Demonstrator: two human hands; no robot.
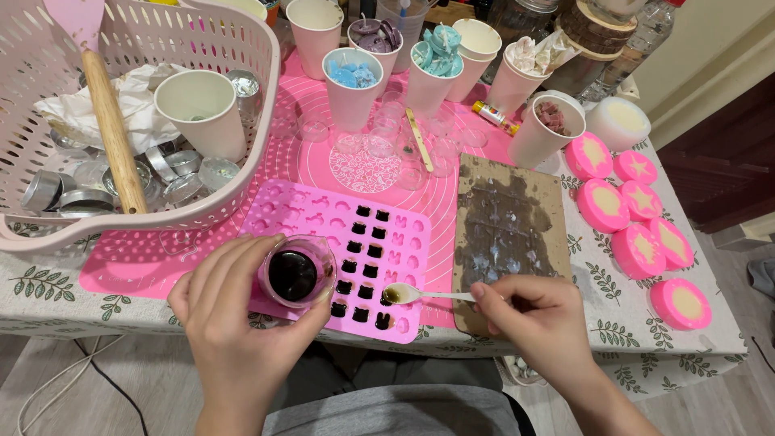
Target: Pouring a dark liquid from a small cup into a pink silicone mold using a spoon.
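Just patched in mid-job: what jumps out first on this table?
At the near edge, the left hand holds a small glass beaker of dark liquid, while the right hand holds a spoon over a pink silicone mould, some cavities filled dark. Round pink moulds with cream fillings line the right side; a perforated basket sits far left.

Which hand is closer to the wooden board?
Right. The right hand holds a spoon at the board's near edge, overlapping it. The left hand holds a glass cup across the pink mold.
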